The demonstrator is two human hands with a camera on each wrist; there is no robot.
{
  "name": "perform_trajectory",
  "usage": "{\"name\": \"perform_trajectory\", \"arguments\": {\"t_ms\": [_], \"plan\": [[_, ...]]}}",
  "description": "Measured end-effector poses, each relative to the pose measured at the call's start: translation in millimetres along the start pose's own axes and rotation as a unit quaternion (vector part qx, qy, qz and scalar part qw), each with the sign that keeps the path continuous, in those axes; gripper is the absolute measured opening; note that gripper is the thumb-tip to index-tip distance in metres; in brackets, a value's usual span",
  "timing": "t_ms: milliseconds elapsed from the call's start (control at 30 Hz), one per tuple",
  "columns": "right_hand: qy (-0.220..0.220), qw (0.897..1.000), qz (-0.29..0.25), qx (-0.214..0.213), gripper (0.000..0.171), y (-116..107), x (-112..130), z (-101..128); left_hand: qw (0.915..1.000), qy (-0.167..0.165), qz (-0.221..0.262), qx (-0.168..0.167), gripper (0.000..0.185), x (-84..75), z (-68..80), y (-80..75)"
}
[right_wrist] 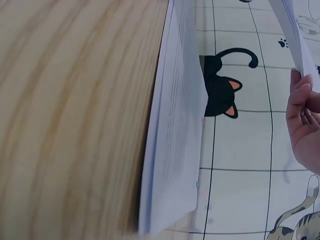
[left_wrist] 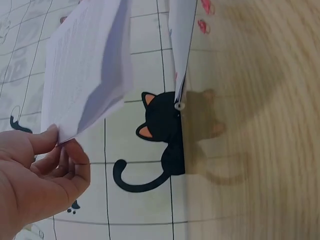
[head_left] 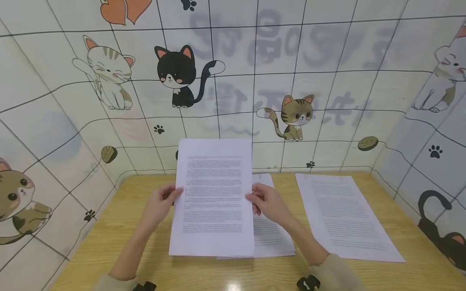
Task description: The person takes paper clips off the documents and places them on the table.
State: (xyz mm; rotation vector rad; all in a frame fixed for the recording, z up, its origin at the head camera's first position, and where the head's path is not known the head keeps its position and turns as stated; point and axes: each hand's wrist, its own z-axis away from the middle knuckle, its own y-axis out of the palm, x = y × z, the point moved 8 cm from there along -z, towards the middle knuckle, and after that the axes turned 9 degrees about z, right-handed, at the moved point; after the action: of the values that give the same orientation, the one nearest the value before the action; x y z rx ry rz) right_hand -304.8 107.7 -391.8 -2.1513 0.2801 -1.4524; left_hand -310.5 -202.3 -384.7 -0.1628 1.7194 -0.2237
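Observation:
A small stack of printed paper sheets [head_left: 212, 194] is held upright above the wooden table, its text facing me. My left hand [head_left: 162, 203] pinches its left edge, thumb in front and fingers curled behind. On the opposite edge my right hand [head_left: 268, 202] pinches the same sheets. In the left wrist view the held sheets [left_wrist: 82, 65] fan apart slightly near the thumb. Behind and below them lies another printed stack [head_left: 273, 238] with a paper clip at its top, partly hidden by the held sheets and my right arm.
To the right, a further printed stack [head_left: 349, 218] lies on the wooden table [head_left: 109, 234], with paper clips along its top edge. A wall covering [head_left: 236, 93] with cartoon cats and grid lines rises behind the table and at both sides.

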Motion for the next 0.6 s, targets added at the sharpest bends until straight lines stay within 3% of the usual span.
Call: {"name": "perform_trajectory", "arguments": {"t_ms": [233,600], "plan": [[0.021,0.999,-0.023,-0.017,0.012,13.5,5.3,-16.3,0.9992,-0.002,-0.033,0.022,0.029,0.3,1.9,-17.6],[0.035,0.998,-0.048,-0.016,0.022,50.8,21.5,-28.1,0.9922,-0.008,-0.118,-0.041,0.027,6.3,-1.4,-53.2]]}}
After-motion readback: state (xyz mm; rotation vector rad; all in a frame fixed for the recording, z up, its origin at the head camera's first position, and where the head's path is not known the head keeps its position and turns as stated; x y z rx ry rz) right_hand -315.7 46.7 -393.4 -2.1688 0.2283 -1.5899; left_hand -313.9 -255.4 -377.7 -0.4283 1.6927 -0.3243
